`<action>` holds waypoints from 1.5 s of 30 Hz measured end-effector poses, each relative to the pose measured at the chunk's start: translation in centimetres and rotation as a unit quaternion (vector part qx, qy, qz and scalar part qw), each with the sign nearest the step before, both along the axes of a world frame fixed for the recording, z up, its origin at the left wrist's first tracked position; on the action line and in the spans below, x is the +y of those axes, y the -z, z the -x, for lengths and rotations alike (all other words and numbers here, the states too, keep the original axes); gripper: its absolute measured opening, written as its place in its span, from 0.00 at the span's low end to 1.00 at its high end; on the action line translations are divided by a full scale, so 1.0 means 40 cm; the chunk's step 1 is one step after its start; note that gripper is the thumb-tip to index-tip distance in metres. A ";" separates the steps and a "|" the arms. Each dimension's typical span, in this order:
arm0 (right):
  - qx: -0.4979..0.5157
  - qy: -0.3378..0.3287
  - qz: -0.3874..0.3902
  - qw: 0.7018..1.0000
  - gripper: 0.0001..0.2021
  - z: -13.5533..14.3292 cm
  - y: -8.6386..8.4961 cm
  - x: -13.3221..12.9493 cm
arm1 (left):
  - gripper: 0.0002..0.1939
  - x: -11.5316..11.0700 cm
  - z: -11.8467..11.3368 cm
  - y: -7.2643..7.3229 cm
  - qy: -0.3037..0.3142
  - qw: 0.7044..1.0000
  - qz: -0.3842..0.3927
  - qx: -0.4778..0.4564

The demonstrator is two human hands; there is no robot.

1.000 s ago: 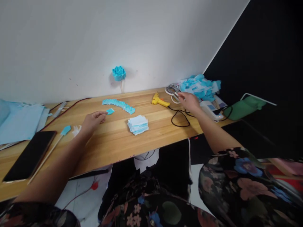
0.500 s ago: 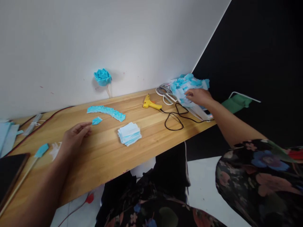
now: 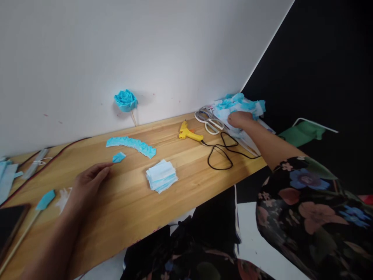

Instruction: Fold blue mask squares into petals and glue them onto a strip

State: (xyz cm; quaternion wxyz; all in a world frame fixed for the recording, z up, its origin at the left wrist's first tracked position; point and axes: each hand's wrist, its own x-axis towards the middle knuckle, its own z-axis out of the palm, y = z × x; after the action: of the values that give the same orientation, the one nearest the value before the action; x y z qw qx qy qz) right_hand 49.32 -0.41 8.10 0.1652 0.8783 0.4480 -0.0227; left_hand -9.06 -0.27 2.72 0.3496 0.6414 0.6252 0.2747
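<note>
My left hand rests on the wooden table, thumb and fingers pressed together at the near corner of a small folded blue petal. Behind that petal is a curved row of overlapping blue folded pieces. A stack of white and pale blue squares lies to the right. My right hand reaches to the far right, closed against a heap of blue and white scraps; what its fingers hold is hidden.
A yellow glue gun with a black cord lies mid-table near white-handled scissors. A blue fabric flower leans against the wall. A stick with a blue tip and a dark flat object are at left.
My right hand has curled more tightly at the scrap heap. My left hand has drawn slightly toward me, staying beside the petal. The view has tilted a little upward.
</note>
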 end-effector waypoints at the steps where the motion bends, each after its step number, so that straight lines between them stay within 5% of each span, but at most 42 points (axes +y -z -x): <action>1: -0.004 0.015 0.002 1.000 0.21 -0.012 -0.002 0.007 | 0.33 0.000 0.001 -0.001 -0.003 1.000 0.002 0.002; 9: -0.045 0.045 -0.086 0.994 0.22 -0.068 -0.028 0.019 | 0.29 0.001 0.015 0.009 -0.011 0.999 0.010 0.037; 14: -0.073 -0.021 -0.150 0.986 0.21 -0.044 -0.027 -0.012 | 0.29 -0.002 0.001 -0.006 -0.017 0.998 0.018 0.052; 20: 0.000 -0.173 -0.095 0.980 0.15 -0.014 0.005 -0.015 | 0.29 -0.005 0.000 -0.005 -0.017 0.998 0.021 0.052; 27: 0.050 -0.097 -0.027 0.994 0.17 -0.043 0.034 0.045 | 0.30 -0.014 -0.028 -0.042 -0.036 0.997 0.043 0.050; 34: 0.108 -0.066 -0.041 0.991 0.17 -0.009 0.042 0.052 | 0.30 -0.017 -0.030 -0.051 -0.028 0.997 0.036 0.058; 45: 0.002 -0.032 -0.044 0.999 0.20 0.021 0.060 0.063 | 0.33 -0.010 -0.035 -0.046 -0.028 0.997 0.045 0.063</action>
State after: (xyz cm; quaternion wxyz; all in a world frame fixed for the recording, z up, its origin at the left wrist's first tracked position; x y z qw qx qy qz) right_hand 48.47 2.09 5.68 0.1263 0.8698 0.4770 0.0008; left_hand -7.68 -0.67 4.55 0.3302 0.6230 0.6758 0.2147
